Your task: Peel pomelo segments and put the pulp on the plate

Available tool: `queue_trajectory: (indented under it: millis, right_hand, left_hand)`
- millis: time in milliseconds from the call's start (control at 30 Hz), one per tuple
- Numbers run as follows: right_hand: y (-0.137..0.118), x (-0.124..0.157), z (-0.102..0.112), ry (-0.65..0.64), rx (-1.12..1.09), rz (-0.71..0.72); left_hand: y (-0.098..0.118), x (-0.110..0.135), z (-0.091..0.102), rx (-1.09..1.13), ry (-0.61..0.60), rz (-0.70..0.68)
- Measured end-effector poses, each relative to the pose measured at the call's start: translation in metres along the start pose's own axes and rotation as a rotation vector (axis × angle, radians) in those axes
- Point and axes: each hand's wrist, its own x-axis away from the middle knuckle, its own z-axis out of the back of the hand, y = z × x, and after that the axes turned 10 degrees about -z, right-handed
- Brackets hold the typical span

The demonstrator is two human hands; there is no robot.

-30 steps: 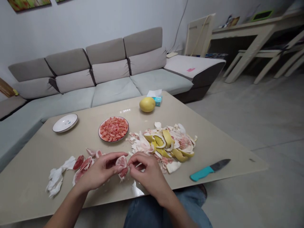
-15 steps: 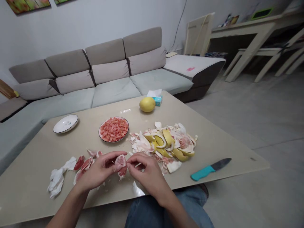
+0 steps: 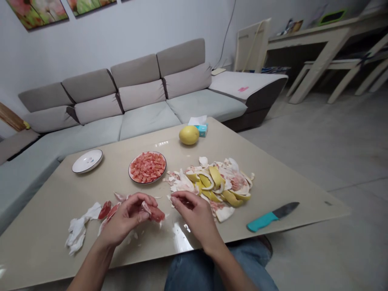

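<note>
My left hand (image 3: pixel 129 216) grips a red pomelo segment (image 3: pixel 157 213), with pale membrane peeled partly back near the thumb. To its right, my right hand (image 3: pixel 195 214) is apart from the segment, its thumb and index finger pinched together; a whitish scrap shows by the fingertips, but I cannot tell whether it is held. More pomelo segments (image 3: pixel 105 210) lie left of and partly behind my left hand. Beyond the hands, a plate (image 3: pixel 129 174) bears a heap of peeled red pomelo flesh (image 3: pixel 148 166). A pile of yellow pomelo peel (image 3: pixel 216 178) and white membrane spreads beyond my right hand.
A knife (image 3: pixel 273 217) with a turquoise handle lies near the right front edge. A whole pomelo (image 3: pixel 189 135) sits beside a tissue box (image 3: pixel 202 129) at the back. A white plate (image 3: pixel 87 161) and crumpled tissue (image 3: pixel 77 234) are on the left. The sofa (image 3: pixel 148 117) stands behind the table.
My right hand has drawn away to the right from the segment. In my left hand the segment has turned, showing more red flesh. The view has shifted slightly.
</note>
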Motion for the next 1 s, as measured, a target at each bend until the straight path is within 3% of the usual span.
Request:
queue_trajectory:
  millis: [167, 333, 433, 567, 667, 767, 933, 1000]
  right_hand:
    - [0.010, -0.003, -0.002, 0.222, 0.220, 0.266]
    - [0.010, -0.001, -0.002, 0.271, 0.233, 0.229]
    - [0.006, 0.002, -0.003, 0.183, 0.160, 0.216]
    - [0.000, 0.007, -0.007, -0.125, -0.052, 0.066]
    - [0.001, 0.009, -0.008, -0.095, -0.039, -0.033]
    - [0.002, 0.007, -0.007, 0.025, 0.022, 0.014]
    - [-0.006, 0.013, -0.010, -0.239, -0.092, -0.053]
    - [-0.010, 0.017, -0.013, -0.256, -0.063, -0.043]
  left_hand:
    - [-0.007, 0.008, 0.011, -0.075, 0.064, -0.072]
    - [-0.001, 0.010, 0.011, -0.185, 0.049, -0.147]
    - [0.002, 0.012, 0.008, -0.216, 0.041, -0.165]
    - [0.000, 0.015, 0.006, -0.190, 0.077, -0.130]
    - [-0.005, 0.017, 0.005, -0.093, 0.169, -0.060]
    - [-0.009, 0.018, 0.002, 0.046, 0.244, -0.011]
    - [-0.011, 0.021, -0.009, 0.152, 0.294, 0.016]
    - [-0.011, 0.021, -0.013, 0.136, 0.305, 0.010]
